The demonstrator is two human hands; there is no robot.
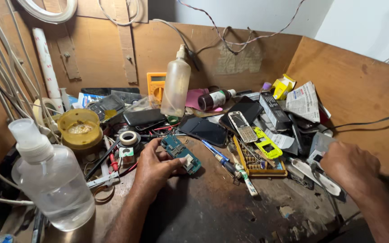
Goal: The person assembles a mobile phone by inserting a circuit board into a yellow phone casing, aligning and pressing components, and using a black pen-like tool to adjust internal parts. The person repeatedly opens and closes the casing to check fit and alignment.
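The left hand (155, 167) pins a teal circuit board (181, 154) to the scuffed wooden desk (221, 211), fingers closed on its near end. The flat, rectangular board runs from far left to near right. Far right, the right hand (348, 165) curls over a white handled tool (323, 180); its fingers and grip are hidden. A clear plastic spray bottle (52, 180) stands near left.

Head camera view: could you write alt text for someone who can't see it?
A left hand pins a teal circuit board on a cluttered wooden workbench; the right hand grips a white tool. Phones, screwdrivers and bottles lie around.
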